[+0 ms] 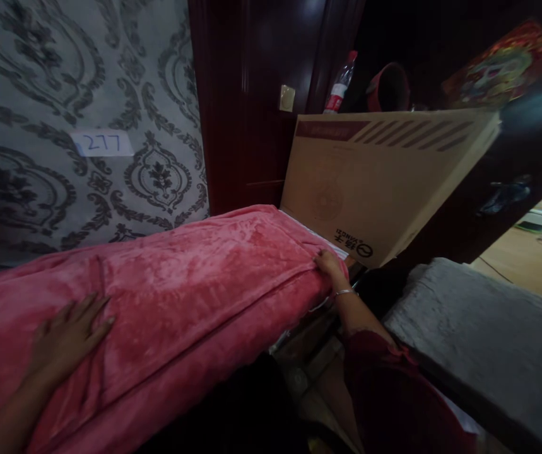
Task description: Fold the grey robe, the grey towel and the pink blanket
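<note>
A pink plush blanket (195,277) covers a raised bed or mattress that runs from the lower left to the centre. My left hand (69,334) lies flat on it near the left, fingers spread, holding nothing. My right hand (330,265), with a thin bracelet at the wrist, grips the blanket's far corner edge, next to the bottom of a large flat cardboard box (379,183).
The cardboard box leans against dark wooden furniture (252,94). A plastic bottle (341,85) and a red round item (388,88) stand behind it. Patterned grey wallpaper carries a "277" label (101,143). A grey cushion (479,340) sits at the right over wooden floor (526,265).
</note>
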Motion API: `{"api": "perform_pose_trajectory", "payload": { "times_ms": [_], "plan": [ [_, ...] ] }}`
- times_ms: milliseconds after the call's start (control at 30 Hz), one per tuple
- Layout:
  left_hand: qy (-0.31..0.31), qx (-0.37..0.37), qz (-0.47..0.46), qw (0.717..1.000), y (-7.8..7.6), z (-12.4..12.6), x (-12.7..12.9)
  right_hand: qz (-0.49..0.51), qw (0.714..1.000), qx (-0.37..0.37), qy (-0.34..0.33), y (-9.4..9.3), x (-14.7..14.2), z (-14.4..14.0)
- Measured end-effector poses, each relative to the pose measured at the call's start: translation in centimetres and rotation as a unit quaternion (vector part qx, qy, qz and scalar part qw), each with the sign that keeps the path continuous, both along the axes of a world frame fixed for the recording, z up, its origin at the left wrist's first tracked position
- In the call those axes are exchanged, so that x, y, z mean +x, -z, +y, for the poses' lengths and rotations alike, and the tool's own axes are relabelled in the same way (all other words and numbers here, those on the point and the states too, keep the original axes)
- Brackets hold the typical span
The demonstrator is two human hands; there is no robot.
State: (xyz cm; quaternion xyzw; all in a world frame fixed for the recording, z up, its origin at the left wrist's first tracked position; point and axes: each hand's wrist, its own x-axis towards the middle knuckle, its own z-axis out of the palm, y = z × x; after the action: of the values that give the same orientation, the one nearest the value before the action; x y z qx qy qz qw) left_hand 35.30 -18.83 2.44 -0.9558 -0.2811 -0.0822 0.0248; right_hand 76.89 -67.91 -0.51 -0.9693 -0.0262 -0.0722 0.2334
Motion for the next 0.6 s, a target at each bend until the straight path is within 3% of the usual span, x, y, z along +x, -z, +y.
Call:
{"api": "perform_pose_trajectory", "payload": {
  "times_ms": [167,300,367,467,533,600],
  "plan": [
    [-0.016,0.012,0.035,0.999,-0.5,-0.9,0.0,0.010,1.000,-0.006,0.009,0.4,0.0,-0.7],
    [-0.026,0.017,0.051,0.998,-2.2,-2.2,0.3,-0.001,1.000,-0.004,0.003,0.9,-0.3,-0.9],
    [-0.001,0.039,0.047,0.998,-3.3,-4.1,1.1,-0.006,1.000,0.000,0.003,1.2,-0.4,-1.0],
    [0.119,0.035,0.042,0.991,-4.2,-9.1,2.9,-0.014,1.000,0.009,0.003,1.8,-0.6,-1.3],
    [0.251,0.000,0.047,0.967,-3.9,-13.2,4.2,-0.018,1.000,0.014,0.001,2.1,-0.7,-1.5],
    [0.317,0.002,0.033,0.948,-2.9,-16.8,5.2,-0.018,1.000,0.020,0.001,2.3,-0.7,-1.6]
  ]
}}
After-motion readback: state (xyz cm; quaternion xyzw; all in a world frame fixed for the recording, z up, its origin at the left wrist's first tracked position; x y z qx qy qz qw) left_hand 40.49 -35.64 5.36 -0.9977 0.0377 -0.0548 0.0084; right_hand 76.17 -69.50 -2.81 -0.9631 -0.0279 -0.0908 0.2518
